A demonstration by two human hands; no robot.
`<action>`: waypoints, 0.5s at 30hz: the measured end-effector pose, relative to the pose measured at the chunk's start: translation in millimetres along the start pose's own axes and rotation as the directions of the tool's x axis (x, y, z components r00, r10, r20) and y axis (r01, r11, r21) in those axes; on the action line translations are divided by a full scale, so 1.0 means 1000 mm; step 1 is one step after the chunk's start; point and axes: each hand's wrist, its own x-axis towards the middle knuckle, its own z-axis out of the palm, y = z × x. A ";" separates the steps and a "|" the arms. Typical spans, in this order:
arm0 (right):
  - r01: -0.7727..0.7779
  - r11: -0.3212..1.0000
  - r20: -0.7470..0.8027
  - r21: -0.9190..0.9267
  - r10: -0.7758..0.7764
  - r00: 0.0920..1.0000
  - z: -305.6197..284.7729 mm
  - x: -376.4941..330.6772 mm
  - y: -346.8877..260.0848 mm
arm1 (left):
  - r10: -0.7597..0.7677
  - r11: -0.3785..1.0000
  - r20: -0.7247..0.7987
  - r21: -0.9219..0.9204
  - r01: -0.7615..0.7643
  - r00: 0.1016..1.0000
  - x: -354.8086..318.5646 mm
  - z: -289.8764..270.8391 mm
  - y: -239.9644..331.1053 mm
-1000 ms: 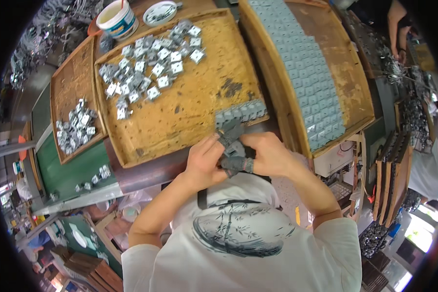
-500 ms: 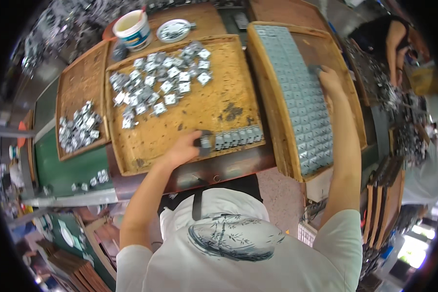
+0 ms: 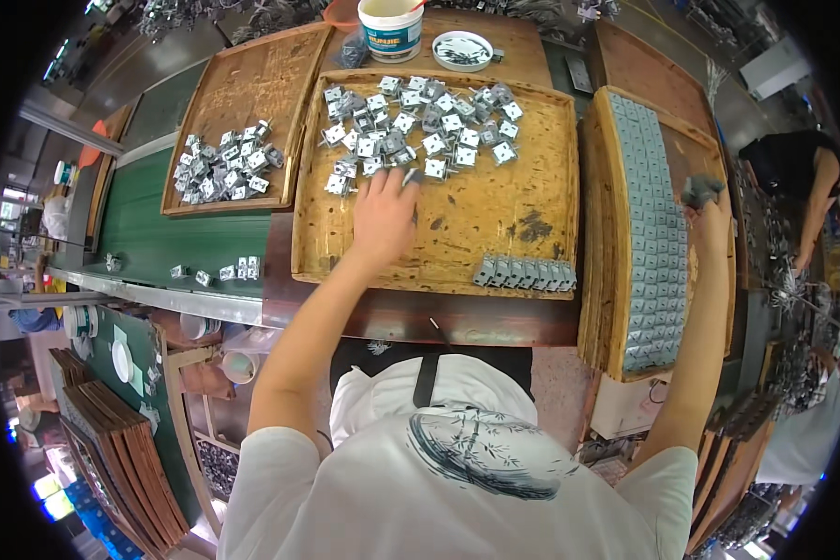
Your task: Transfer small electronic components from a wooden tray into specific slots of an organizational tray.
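Note:
My left hand (image 3: 385, 224) reaches over the wooden tray (image 3: 345, 252) in front of me, fingers stretched to the near edge of a loose pile of small silvery metal parts (image 3: 405, 122). A grey covering or piece shows beside its fingertips. Along the tray's near right side stands a short row of similar parts (image 3: 525, 273). My right hand (image 3: 711, 219) is at the right edge of the other tray's closely packed rows of grey metal parts (image 3: 658, 233). Its fingers are bent around something dark grey (image 3: 702, 190); whether that is a held thing or finger coverings is unclear.
A smaller wooden tray (image 3: 243, 103) with more loose parts lies on the left. Behind the pile are a white bucket (image 3: 392, 33) and a white dish (image 3: 463, 51) of small pieces. Several parts sit on the green surface (image 3: 140, 233). Another person (image 3: 798, 177) works at far right.
The view has shifted, so the trays appear further right. My left hand has moved from beside the short row to the loose pile. My right hand has come nearer along the packed rows.

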 end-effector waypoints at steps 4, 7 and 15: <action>0.087 0.968 0.182 0.236 -0.132 0.974 0.031 -0.075 -0.022 | -0.064 0.995 0.119 0.084 0.055 0.991 0.014 0.019 -0.010; 0.097 0.952 0.264 0.291 -0.178 0.948 0.060 -0.144 -0.031 | -0.040 0.998 0.089 0.059 0.035 0.995 0.004 0.028 -0.008; -0.087 0.962 0.308 0.258 0.003 0.952 0.081 -0.227 0.012 | -0.218 0.945 0.014 -0.247 0.215 0.976 -0.001 0.003 -0.011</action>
